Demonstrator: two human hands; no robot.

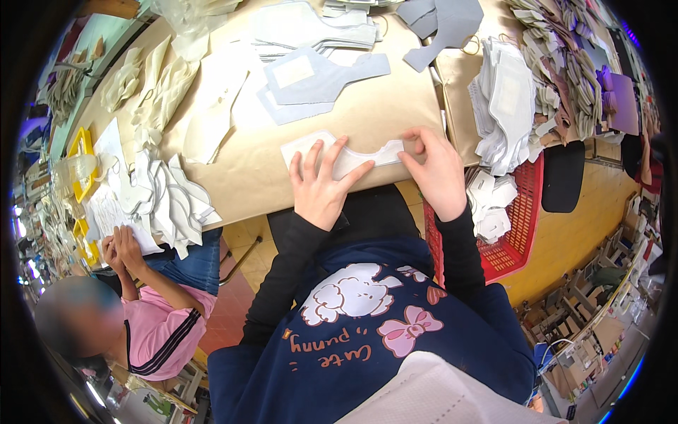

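A flat white shaped piece, with a curved cut-out along its far edge, lies near the front edge of the brown-covered table. My left hand rests on its left part, fingers spread. At the narrow right end, my right hand has thumb and forefinger closed on the tip. Just beyond lie two overlapping grey-blue cut pieces, the upper one bearing a pale rectangle. Farther back sits a stack of similar light grey pieces.
Darker grey pieces lie at the back right. A tall stack of white pieces stands right, above a red basket holding more. Cream pieces and a white pile cover the left. A co-worker sits at left, hands on papers.
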